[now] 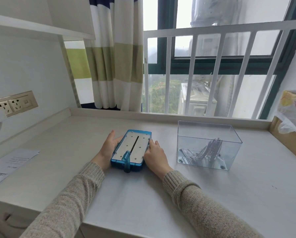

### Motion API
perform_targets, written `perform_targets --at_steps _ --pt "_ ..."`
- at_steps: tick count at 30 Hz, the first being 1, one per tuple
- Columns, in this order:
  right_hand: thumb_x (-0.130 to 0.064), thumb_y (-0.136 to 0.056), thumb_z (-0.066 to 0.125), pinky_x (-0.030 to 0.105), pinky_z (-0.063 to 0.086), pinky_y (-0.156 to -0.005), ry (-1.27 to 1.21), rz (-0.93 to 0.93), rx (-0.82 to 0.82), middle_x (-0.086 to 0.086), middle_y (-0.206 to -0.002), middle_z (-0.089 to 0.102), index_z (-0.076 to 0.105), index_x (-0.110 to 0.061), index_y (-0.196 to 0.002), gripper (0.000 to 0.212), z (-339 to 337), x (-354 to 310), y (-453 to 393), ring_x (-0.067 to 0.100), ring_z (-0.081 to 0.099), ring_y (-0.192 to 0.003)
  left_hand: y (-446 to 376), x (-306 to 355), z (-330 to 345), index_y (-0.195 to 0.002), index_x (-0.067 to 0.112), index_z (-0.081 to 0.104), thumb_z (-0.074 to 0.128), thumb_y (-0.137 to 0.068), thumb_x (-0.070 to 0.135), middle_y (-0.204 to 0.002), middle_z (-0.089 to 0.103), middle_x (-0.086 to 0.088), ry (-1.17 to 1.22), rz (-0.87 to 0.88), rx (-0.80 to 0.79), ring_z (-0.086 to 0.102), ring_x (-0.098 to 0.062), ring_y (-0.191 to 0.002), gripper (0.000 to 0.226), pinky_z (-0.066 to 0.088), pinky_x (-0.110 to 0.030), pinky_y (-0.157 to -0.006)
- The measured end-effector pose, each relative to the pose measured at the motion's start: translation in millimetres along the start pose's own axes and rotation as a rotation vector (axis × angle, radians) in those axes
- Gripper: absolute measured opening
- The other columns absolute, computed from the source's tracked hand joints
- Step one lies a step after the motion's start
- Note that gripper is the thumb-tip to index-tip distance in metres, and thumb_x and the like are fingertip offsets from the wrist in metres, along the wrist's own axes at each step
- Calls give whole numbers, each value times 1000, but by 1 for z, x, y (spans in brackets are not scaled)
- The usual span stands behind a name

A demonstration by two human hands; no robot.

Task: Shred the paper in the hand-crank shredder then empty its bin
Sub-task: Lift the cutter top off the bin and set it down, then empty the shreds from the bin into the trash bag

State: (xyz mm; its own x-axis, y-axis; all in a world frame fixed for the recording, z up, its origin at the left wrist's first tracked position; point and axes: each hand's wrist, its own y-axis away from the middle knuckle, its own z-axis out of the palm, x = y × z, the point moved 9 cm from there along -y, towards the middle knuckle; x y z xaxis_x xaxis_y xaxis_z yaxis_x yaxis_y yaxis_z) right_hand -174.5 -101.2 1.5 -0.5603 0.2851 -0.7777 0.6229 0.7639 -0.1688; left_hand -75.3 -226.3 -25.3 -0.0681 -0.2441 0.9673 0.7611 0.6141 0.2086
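Note:
The blue shredder top lies flat on the white desk, its white face and dark cutter slot turned up and its blue crank handle at the near end. My left hand grips its left side, thumb over the edge. My right hand grips its right side. The clear plastic bin stands apart on the desk to the right, holding grey paper shreds on its floor.
A printed sheet of paper lies at the desk's left edge. A wall socket strip with a plugged charger sits on the left wall. A cardboard box with plastic bags stands at the far right. A window with white bars lies behind.

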Motion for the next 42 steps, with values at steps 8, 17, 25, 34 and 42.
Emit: perform_targets --at_steps 8,17,25,34,42 --pt "2 -87 32 26 31 -68 -21 -4 15 7 -98 47 49 -5 -107 27 -3 -5 0 24 45 -86 2 5 0 -116 23 61 13 -97 64 -107 74 -11 -60 20 25 71 -31 -97 66 55 -41 -80" --pt "-2 -91 35 31 46 -76 -108 -46 39 12 -113 57 51 -7 -121 34 -12 -8 8 24 55 -91 11 19 -23 -147 13 36 28 -100 54 -152 40 1 -141 158 214 44 -20 -134 63 35 -39 -110" --pt "-7 -94 40 25 35 -104 -116 -120 106 7 -135 54 49 -7 -133 40 -33 -14 16 19 46 -126 42 58 -48 -114 20 61 50 -97 33 -110 63 7 -344 433 442 61 -14 -108 24 50 -34 -92" --pt "-7 -94 44 15 47 -71 -274 -193 144 2 -96 69 66 -9 -107 26 -57 -24 38 10 65 -86 92 99 -18 -98 24 68 51 -97 17 -86 68 4 -205 648 428 63 -8 -74 18 49 -25 -65" --pt "-10 -94 49 18 46 -49 -383 -203 33 6 -73 70 66 -10 -95 17 -77 -32 64 12 64 -57 131 107 46 -95 15 70 48 -98 11 -66 59 4 -113 673 194 52 -9 -56 23 44 -20 -47"
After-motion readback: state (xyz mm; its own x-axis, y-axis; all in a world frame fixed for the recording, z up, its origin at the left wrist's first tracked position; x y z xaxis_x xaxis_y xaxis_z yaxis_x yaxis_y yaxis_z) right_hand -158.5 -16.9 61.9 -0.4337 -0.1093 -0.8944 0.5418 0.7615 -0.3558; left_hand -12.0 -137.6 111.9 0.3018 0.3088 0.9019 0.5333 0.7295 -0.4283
